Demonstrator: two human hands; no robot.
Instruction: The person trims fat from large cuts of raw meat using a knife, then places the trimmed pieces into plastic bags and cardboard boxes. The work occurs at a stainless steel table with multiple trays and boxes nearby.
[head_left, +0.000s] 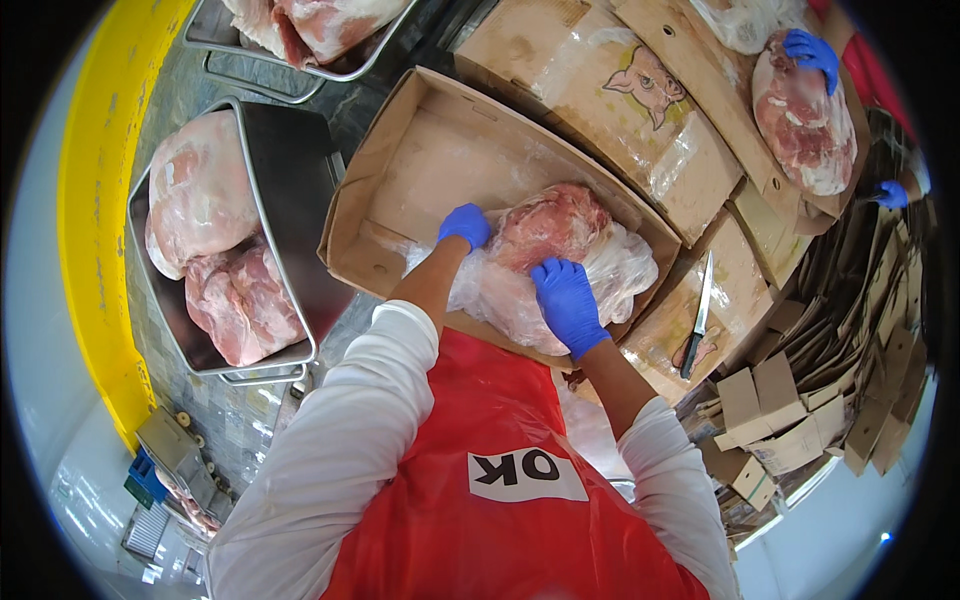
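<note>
A large cut of raw meat (pixel 552 228), partly covered by clear plastic film (pixel 622 268), lies in the right part of an open cardboard box (pixel 400 180) in front of me. Both my hands wear blue gloves. My left hand (pixel 466 227) is closed on the film at the left side of the meat. Over the near side of the meat, my right hand (pixel 571 303) has its fingers curled into the film. The fingertips of both hands are partly hidden.
A metal bin (pixel 290 170) with meat pieces stands left, another bin (pixel 345 72) behind it. A knife (pixel 700 315) lies on closed cardboard boxes (pixel 590 75) at right. Flattened cardboard (pixel 850 330) is piled beyond. A co-worker's gloved hand (pixel 812 58) touches meat at far right.
</note>
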